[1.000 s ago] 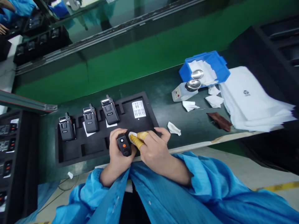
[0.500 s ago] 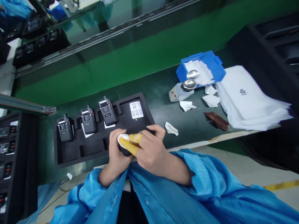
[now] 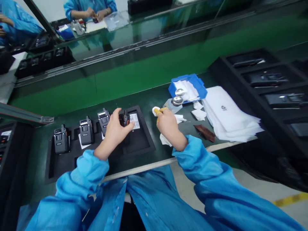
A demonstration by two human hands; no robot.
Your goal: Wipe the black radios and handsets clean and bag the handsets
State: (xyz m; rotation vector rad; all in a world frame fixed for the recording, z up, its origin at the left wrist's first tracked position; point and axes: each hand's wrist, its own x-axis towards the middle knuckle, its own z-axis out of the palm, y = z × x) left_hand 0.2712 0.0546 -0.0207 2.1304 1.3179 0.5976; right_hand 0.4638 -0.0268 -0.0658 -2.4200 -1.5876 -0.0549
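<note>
My left hand [image 3: 115,128] grips a small black radio [image 3: 124,119] with an orange button, holding it over the right end of the black foam tray [image 3: 141,146], above a white label sheet [image 3: 135,121]. Three black radios [image 3: 86,131] stand upright in the tray's slots to the left. My right hand [image 3: 167,123], with yellow finger cots, pinches a white wipe [image 3: 156,110] and hovers near a metal-topped dispenser bottle [image 3: 176,102]. A crumpled wipe [image 3: 165,140] lies under my right wrist.
A blue bin [image 3: 192,86] holds white wipes. A stack of white bags [image 3: 228,117] lies to the right, with a brown cloth [image 3: 204,132] beside it. Black trays of radios stand at far right [image 3: 269,86] and far left [image 3: 9,154]. Another person [image 3: 90,8] works across the green conveyor [image 3: 134,70].
My hands have separated. The left hand carried the radio up to the tray's right end. The right hand moved the wipe right, toward the dispenser bottle. The camera tilted upward.
</note>
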